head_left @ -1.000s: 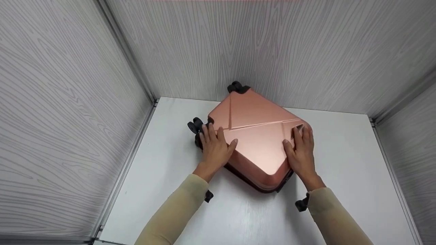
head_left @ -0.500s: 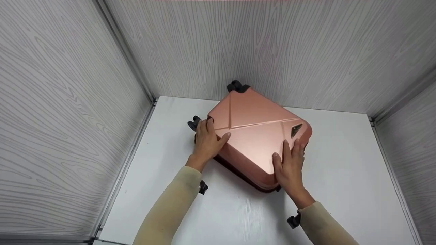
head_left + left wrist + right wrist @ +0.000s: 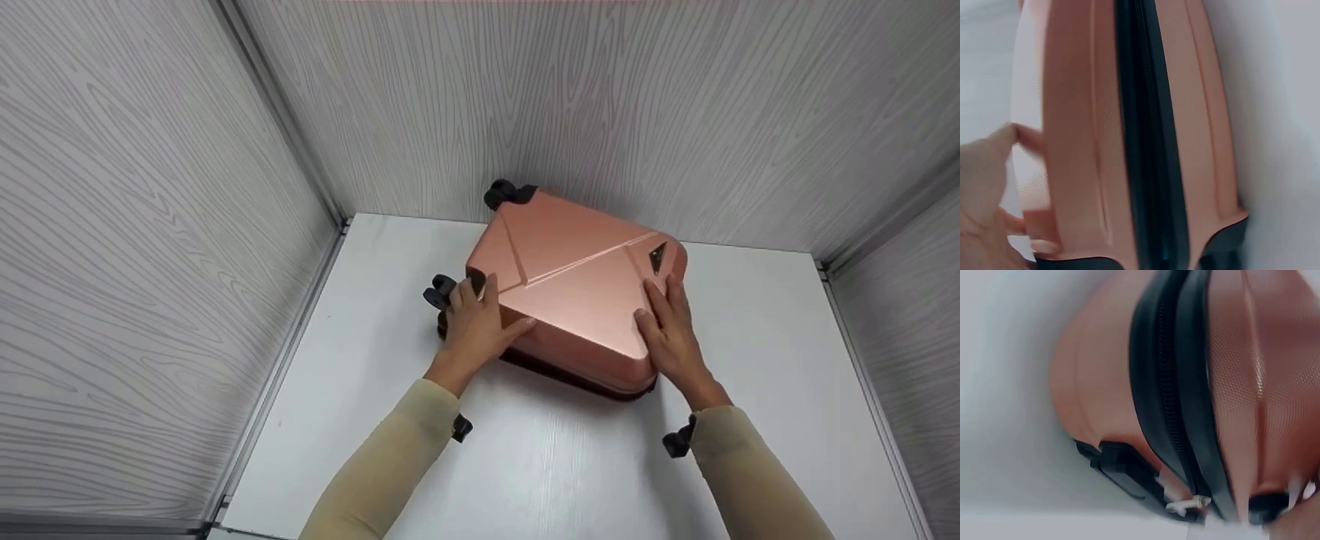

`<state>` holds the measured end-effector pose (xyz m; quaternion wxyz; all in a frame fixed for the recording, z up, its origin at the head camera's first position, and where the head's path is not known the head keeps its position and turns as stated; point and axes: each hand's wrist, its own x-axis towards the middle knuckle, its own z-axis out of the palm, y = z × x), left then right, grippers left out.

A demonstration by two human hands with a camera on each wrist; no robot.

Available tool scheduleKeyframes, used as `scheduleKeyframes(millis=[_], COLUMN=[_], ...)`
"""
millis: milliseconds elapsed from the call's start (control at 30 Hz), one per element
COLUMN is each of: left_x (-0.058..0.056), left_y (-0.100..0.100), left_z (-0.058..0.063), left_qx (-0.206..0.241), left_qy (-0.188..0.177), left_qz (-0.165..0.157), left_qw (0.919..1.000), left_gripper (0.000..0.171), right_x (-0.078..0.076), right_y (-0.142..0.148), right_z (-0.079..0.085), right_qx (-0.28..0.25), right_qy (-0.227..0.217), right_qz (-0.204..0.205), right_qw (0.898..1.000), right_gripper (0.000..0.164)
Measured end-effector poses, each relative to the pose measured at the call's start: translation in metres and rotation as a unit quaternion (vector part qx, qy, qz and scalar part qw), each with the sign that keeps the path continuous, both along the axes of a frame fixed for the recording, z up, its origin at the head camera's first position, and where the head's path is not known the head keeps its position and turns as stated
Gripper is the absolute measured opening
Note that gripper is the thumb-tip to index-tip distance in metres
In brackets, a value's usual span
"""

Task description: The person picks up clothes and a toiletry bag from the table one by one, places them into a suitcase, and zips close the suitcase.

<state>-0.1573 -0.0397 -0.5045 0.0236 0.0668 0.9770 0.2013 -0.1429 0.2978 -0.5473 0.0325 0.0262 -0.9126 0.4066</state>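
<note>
1. Rose-gold suitcase (image 3: 570,277) lies on its broad face on the white tabletop (image 3: 540,465), turned at an angle, one end near the back wall (image 3: 480,97). Can't tell if the black wheels (image 3: 499,193) at that far corner touch it.
2. Left hand (image 3: 474,330) sits on the near wheeled corner, thumb spread away from the fingers. Can't make out whether the fingertips hook round the edge.
3. Right hand (image 3: 671,334) rests on the opposite end just below the triangular badge (image 3: 658,257), fingers fairly straight, thumb apart on the shell.
4. Underside's hidden, and both forearms get cut off at the bottom. Wrist views are blurry and cropped: black zip band (image 3: 1151,135) in both, plus a black handle (image 3: 1129,472) and a smeary zip pull (image 3: 1188,503) on the right one.
5. Room-wise, grey wood-grain panels on three sides, metal strips (image 3: 277,112) along the joins.
</note>
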Motion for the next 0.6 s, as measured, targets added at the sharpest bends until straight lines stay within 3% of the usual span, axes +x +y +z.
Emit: scheduleKeyframes(millis=[133, 233, 367, 600], left_x=[0.007, 0.007, 0.001, -0.007], left_y=[0.006, 0.003, -0.008, -0.017], left_z=[0.005, 0.004, -0.002, -0.012], left_qx=[-0.06, -0.084, -0.075, -0.048], left_qy=[0.009, 0.019, 0.036, 0.011], left_qz=[-0.008, -0.015, -0.017, -0.034], left_qw=[0.9981, 0.9961, 0.9964, 0.9982], left_gripper=[0.113, 0.111, 0.116, 0.132], right_x=[-0.012, -0.012, -0.002, 0.017], right_y=[0.015, 0.019, 0.016, 0.001], right_z=[0.003, 0.007, 0.007, -0.002], right_qx=[-0.011, -0.015, -0.033, -0.103], right_qy=[-0.012, -0.029, -0.052, -0.043], right_qz=[-0.018, -0.045, -0.072, -0.069], right_qw=[1.0, 0.998, 0.995, 0.991], right_gripper=[0.076, 0.082, 0.086, 0.084])
